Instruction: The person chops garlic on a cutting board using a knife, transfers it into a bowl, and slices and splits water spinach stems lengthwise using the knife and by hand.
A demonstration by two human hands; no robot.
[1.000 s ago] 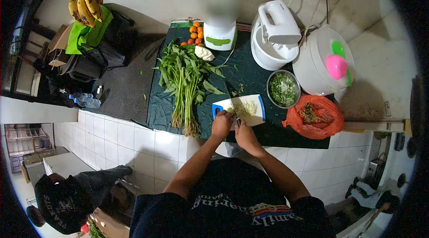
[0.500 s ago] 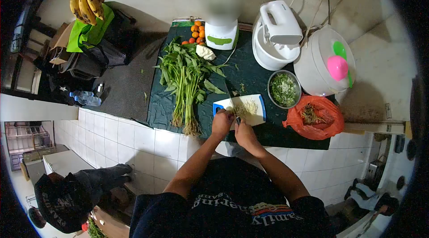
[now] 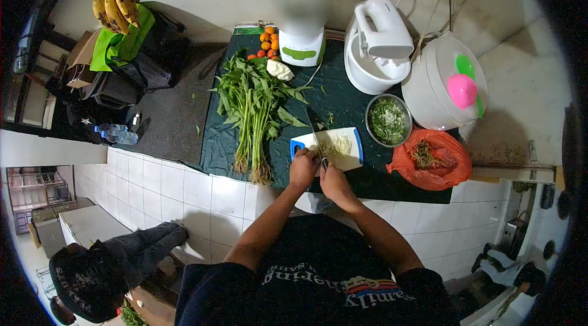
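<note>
Two words, "Family" and a partly legible "...thering", marked the dark shirt point(image 3: 312, 277) while the right hand point(image 3: 335, 183) clamped a knife point(image 3: 315, 136) across the cutting board point(image 3: 351, 160), the left hand point(image 3: 304, 170) bunched beside its blade, grip unclear.

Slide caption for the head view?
Right hand grips a knife over a cutting board strewn with chopped bits, left hand close by, leafy greens alongside.
</note>
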